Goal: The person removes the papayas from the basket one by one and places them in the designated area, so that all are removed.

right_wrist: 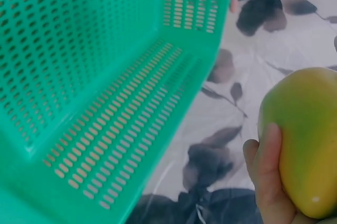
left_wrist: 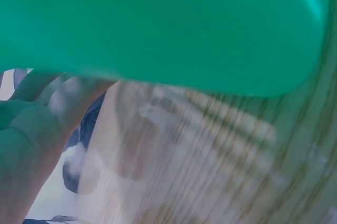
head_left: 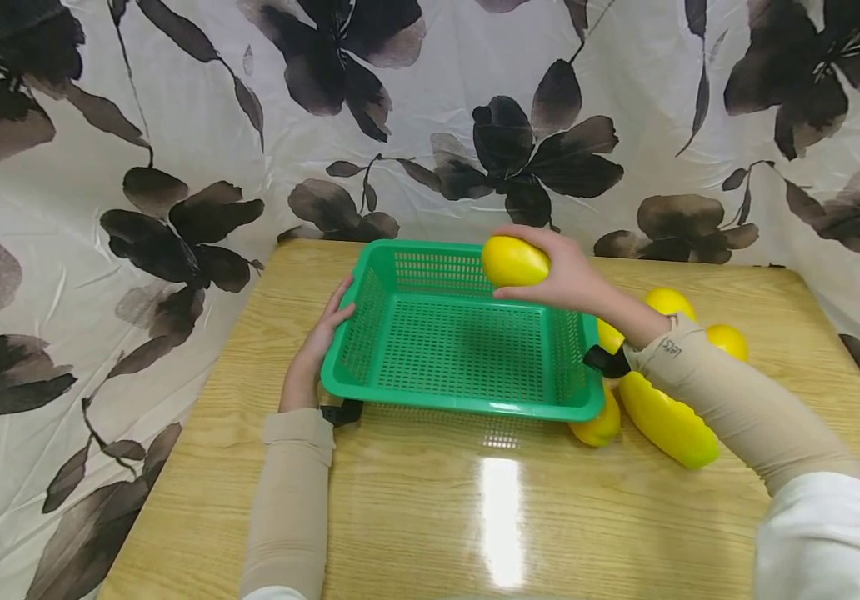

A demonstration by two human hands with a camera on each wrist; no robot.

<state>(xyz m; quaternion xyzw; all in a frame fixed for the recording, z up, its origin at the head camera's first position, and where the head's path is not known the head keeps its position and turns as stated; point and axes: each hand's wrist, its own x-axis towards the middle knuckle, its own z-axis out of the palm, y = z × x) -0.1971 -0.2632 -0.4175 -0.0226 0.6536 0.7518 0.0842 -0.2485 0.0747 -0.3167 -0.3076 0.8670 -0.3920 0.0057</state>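
A green plastic basket [head_left: 467,404] with perforated walls and base sits on the wooden table, its inside bare. My left hand [head_left: 319,340] holds the basket's left rim; in the left wrist view its fingers reach under the rim, and their tips are hidden. My right hand [head_left: 561,271] grips a yellow mango [head_left: 514,262] above the basket's far right part. From the right wrist, the mango [right_wrist: 305,139] shows a green tinge, with a thumb pressed along its side.
Right of the basket lie several yellow fruits, among them a long one with a green tip [head_left: 666,421] and a smaller one [head_left: 599,421] against the basket's near right corner. My right forearm partly covers them. A floral cloth [head_left: 415,108] hangs behind the table [head_left: 415,500].
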